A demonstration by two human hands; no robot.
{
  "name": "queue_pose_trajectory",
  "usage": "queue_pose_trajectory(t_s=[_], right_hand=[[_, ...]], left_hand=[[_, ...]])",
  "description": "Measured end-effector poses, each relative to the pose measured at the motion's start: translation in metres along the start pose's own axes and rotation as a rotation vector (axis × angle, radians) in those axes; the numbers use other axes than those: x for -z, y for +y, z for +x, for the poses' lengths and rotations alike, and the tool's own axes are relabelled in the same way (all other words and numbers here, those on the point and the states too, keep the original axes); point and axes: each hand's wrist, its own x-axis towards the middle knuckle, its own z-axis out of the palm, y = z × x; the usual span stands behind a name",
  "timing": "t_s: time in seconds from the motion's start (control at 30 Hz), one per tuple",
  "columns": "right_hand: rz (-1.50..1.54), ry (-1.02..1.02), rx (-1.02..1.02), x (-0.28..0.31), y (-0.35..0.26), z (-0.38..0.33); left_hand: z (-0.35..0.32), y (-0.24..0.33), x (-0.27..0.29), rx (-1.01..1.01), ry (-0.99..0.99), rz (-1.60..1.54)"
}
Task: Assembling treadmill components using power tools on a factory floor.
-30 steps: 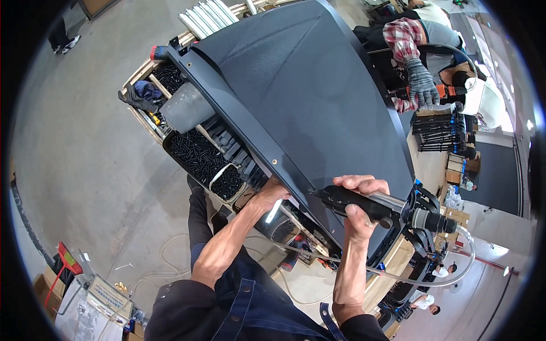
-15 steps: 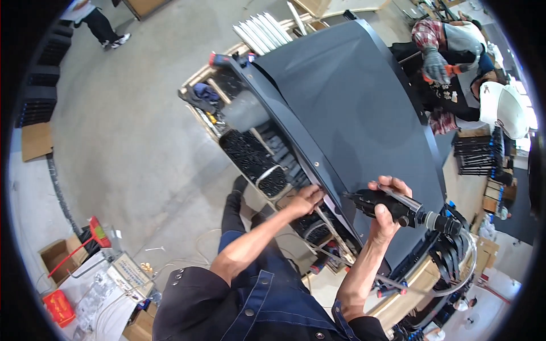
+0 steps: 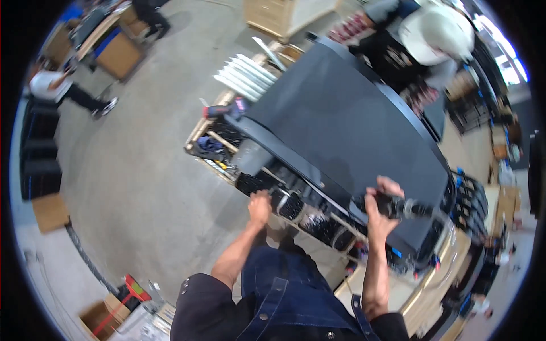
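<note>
I watched from the head camera as my right hand [image 3: 382, 206] stayed wrapped tight around a black power tool [image 3: 398, 207], its body pointing right along the near edge of the big dark panel [image 3: 341, 125]. The tool sat at the panel's lower right part, touching or just above its surface; the blur kept me from telling which. My left hand [image 3: 260, 207] was below the panel's near edge, left of the tool, fingers curled against the black parts on the wooden frame [image 3: 205, 133] under the panel; I could not tell whether it gripped anything. A clear hose [image 3: 424, 273] looped below the panel's right corner. Off the panel's far left corner lay a stack of white slats [image 3: 245, 77]. Beyond the panel's far right edge stood another person in a white hat [image 3: 438, 28]. Far left of the panel, on the concrete floor [image 3: 142, 170], a person in a white shirt [image 3: 45, 85] was walking.
</note>
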Motion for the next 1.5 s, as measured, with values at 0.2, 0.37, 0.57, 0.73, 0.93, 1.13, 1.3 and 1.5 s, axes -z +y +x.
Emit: queue_pose_trajectory(t_s=[0.2, 0.37, 0.57, 0.73, 0.93, 1.13, 1.3, 1.5], right_hand=[[0.146, 0.418, 0.090, 0.053, -0.049, -0.001], [0.037, 0.554, -0.219, 0.142, -0.062, -0.097], [0.001, 1.241, -0.544, 0.279, -0.027, -0.255], [-0.584, 1.227, -0.641, 0.424, -0.010, -0.305], [-0.640, 0.836, -0.778, 0.576, 0.114, -0.307], [-0.547, 0.860, -0.813, 0.624, 0.312, -0.338], [-0.484, 0.830, -0.912, 0.649, 0.380, -0.336], [-0.598, 0.850, -1.038, 0.619, 0.342, -0.344]], left_hand=[[0.003, 0.054, 0.006, -0.193, -0.078, -0.240], [-0.025, 0.187, 0.005, 0.298, -0.798, -1.592], [-0.024, 0.238, 0.000, 0.573, -0.532, -1.553], [-0.021, 0.243, -0.012, 0.463, -0.401, -1.515], [-0.016, 0.247, -0.011, 0.420, -0.440, -1.523], [-0.007, 0.244, -0.017, 0.458, -0.435, -1.490], [-0.019, 0.261, -0.024, 0.495, -0.421, -1.397], [-0.014, 0.255, -0.024, 0.510, -0.402, -1.369]])
